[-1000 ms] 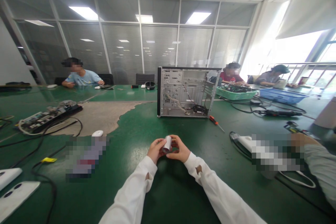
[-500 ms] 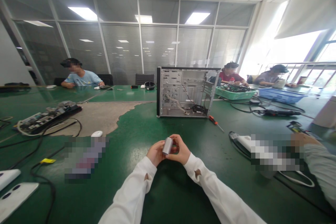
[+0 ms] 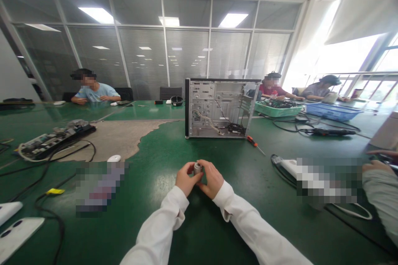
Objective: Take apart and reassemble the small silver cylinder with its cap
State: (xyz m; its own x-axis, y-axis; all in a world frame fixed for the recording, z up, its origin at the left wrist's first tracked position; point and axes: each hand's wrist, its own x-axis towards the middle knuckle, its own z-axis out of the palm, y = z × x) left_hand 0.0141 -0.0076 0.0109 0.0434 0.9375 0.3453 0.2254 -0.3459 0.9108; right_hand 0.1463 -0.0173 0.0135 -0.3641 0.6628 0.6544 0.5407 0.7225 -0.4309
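Between my hands stands a small silver metal cylinder [image 3: 197, 168], upright, its round stepped end facing up; its lower part is hidden by fingers. My left hand [image 3: 186, 179] is closed around its left side, thumb across the front. On the other side my right hand [image 3: 212, 179] is also closed, with fingertips touching the cylinder's top and right side. Beyond both hands is an open computer case [image 3: 219, 109], its inside bared and loose cables in it. A screwdriver [image 3: 255, 145] with an orange and black handle lies by the case's lower right corner.
A power strip [image 3: 286, 166] with cables lies to the right, beside another person's hand [image 3: 377, 167]. Circuit boards [image 3: 52, 140] and black cables lie on the left. Green [image 3: 280, 109] and blue baskets [image 3: 332, 112] stand at the back right. Several people sit around the green table [image 3: 161, 223].
The cylinder has turned from lying tilted with its side showing to upright, end up. Both hands have shifted their grip around it. At the right edge, another person's hand has moved right.
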